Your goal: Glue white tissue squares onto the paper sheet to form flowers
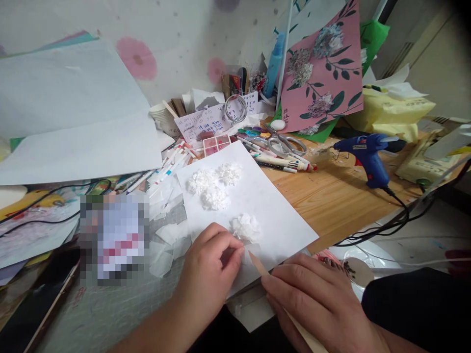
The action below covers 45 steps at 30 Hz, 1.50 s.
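A white sheet of paper (283, 215) lies at the table's front edge. Three ruffled white paper clusters (214, 196) sit together on its upper left part, and a separate white cluster (246, 227) rests nearer to me. Just below that one, my left hand (211, 264) pinches a small translucent paper piece (252, 250) between thumb and forefinger. My right hand (316, 299) is closed round a flat wooden stick (259, 264), whose pointed tip is close to the paper piece. Whether tip and piece touch is hard to tell.
Torn paper pieces (162, 255) lie left of the sheet. Behind it are pens (275, 161), scissors (290, 145) and a palette (216, 145). A blue glue gun (371, 157) with its cord stands at the right. A pink floral picture (349, 73) leans at the back.
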Available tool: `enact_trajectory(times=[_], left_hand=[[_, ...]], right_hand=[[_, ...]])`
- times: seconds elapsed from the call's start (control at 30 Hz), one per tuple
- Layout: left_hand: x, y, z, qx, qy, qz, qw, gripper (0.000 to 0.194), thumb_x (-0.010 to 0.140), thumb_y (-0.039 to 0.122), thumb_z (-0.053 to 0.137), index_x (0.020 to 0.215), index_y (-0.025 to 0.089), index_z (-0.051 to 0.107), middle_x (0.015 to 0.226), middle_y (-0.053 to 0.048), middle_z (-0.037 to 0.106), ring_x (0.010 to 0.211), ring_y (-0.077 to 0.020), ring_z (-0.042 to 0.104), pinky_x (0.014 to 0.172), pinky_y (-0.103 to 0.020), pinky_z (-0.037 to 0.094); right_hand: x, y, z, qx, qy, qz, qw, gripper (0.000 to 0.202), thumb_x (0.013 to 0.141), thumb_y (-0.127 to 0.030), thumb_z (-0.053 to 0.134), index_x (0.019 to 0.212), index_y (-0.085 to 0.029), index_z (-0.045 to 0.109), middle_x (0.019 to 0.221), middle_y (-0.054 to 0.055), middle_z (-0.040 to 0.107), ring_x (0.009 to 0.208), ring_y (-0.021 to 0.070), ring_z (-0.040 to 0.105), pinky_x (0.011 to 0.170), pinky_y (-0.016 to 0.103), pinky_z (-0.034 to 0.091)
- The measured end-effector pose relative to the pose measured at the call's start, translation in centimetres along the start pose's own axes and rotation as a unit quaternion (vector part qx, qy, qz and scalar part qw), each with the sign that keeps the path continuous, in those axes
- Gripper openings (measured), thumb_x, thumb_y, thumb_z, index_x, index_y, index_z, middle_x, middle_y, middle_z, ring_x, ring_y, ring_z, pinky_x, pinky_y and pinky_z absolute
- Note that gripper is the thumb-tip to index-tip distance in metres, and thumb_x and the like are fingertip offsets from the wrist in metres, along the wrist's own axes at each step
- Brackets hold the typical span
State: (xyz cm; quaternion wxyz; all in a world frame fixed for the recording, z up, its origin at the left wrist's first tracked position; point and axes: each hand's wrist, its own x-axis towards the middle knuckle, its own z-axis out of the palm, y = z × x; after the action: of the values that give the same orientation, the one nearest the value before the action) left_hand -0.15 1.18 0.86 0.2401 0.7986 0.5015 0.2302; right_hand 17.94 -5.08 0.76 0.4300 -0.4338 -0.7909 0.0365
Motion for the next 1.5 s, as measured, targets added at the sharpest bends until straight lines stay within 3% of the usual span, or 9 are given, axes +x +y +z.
enact_trajectory(times=[0.33, 0.57, 0.77, 0.93, 1.1, 1.5], left_hand=[[-0.1, -0.2, 0.2, -0.022, 0.012, 0.015, 1.000, 0.017, 0.081, 0.009, 0.052, 0.079, 0.022, 0.062, 0.082, 0.001, 0.054, 0.073, -0.0129, 0.055, 0.064, -0.026, 0.048], [-0.2, 0.0, 0.1, -0.008, 0.021, 0.060, 0.998, 0.024, 0.081, 0.006, 0.050, 0.088, 0.023, 0.065, 0.083, -0.001, 0.052, 0.076, -0.0146, 0.054, 0.067, -0.029, 0.048], [-0.2, 0.0, 0.0, 0.024, 0.025, 0.079, 0.996, 0.024, 0.080, 0.005, 0.048, 0.081, 0.021, 0.065, 0.078, -0.002, 0.053, 0.073, -0.0158, 0.053, 0.064, -0.030, 0.046], [-0.5, -0.3, 0.1, 0.036, 0.017, 0.079, 0.996, 0.025, 0.080, 0.004, 0.047, 0.083, 0.022, 0.065, 0.078, -0.001, 0.053, 0.073, -0.0155, 0.052, 0.064, -0.029, 0.045], [-0.9, -0.2, 0.2, 0.063, 0.033, 0.091, 0.993, 0.028, 0.078, 0.002, 0.046, 0.085, 0.022, 0.065, 0.079, -0.002, 0.052, 0.073, -0.0163, 0.050, 0.063, -0.030, 0.045], [-1.4, 0.1, 0.2, 0.114, 0.041, 0.123, 0.985, 0.016, 0.082, 0.010, 0.052, 0.083, 0.020, 0.065, 0.077, -0.003, 0.056, 0.073, -0.0193, 0.050, 0.065, -0.035, 0.043]], right_hand=[[0.5, 0.7, 0.5, -0.051, -0.041, -0.031, 0.997, 0.030, 0.096, -0.020, 0.041, 0.087, -0.015, 0.069, 0.069, 0.004, 0.070, 0.060, 0.0163, 0.061, 0.049, 0.028, 0.046], [0.8, 0.5, 0.9, -0.067, -0.019, -0.039, 0.997, 0.032, 0.095, -0.015, 0.040, 0.086, -0.014, 0.071, 0.068, 0.003, 0.070, 0.058, 0.0176, 0.061, 0.048, 0.029, 0.042], [0.6, 0.2, 0.8, -0.075, -0.059, -0.032, 0.995, 0.023, 0.092, -0.016, 0.047, 0.090, -0.016, 0.070, 0.073, 0.003, 0.072, 0.062, 0.0179, 0.061, 0.051, 0.031, 0.045], [-0.2, -0.2, 0.2, 0.007, 0.017, 0.013, 1.000, 0.015, 0.080, -0.006, 0.057, 0.088, -0.015, 0.066, 0.071, 0.002, 0.069, 0.062, 0.0160, 0.060, 0.056, 0.030, 0.047], [-0.3, 0.7, 0.2, 0.025, -0.040, 0.007, 0.999, 0.018, 0.082, -0.008, 0.057, 0.096, -0.013, 0.066, 0.076, 0.004, 0.066, 0.064, 0.0170, 0.056, 0.053, 0.030, 0.043], [0.0, 0.3, 0.1, 0.013, -0.051, 0.012, 0.999, 0.012, 0.079, -0.006, 0.055, 0.079, -0.012, 0.066, 0.064, 0.005, 0.061, 0.057, 0.0165, 0.053, 0.050, 0.029, 0.041]])
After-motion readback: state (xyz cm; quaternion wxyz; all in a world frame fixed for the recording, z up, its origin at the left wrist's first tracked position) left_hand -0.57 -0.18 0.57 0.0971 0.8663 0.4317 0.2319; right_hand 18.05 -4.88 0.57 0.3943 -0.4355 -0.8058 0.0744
